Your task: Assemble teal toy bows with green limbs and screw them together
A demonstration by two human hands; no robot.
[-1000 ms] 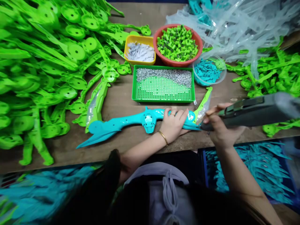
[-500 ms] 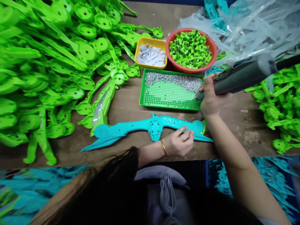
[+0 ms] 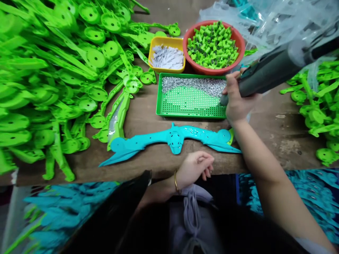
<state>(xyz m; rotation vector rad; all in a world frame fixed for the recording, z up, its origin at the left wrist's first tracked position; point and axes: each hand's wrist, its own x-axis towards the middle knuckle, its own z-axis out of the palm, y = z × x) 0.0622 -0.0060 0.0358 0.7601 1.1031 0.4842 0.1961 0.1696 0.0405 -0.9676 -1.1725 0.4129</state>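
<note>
My right hand (image 3: pixel 239 97) is wrapped round a dark grey power screwdriver (image 3: pixel 272 68), its nose pointing down-left at the right end of a green perforated tray (image 3: pixel 190 112). Small silvery screws (image 3: pixel 193 84) lie heaped along the tray's back side. A turquoise plastic toy bow (image 3: pixel 150 139) lies across the table in front of the tray, with a bit of green part showing under its right end. Just in front of the bow, apart from it, my left hand (image 3: pixel 194 167) hovers at the table edge with its fingers curled closed. What they hold, if anything, is hidden.
Green plastic limbs (image 3: pixel 53 81) are piled high on the left, with more green parts (image 3: pixel 317 102) at right. Behind the tray stand a yellow box (image 3: pixel 166 68) of white strips and a red bowl (image 3: pixel 214 70) of green pieces. Turquoise parts (image 3: pixel 66 208) lie below the table edge.
My left hand has come off the right half of the bow and drawn back toward my body. The screwdriver stays over the tray's right end. The view has shifted slightly.
</note>
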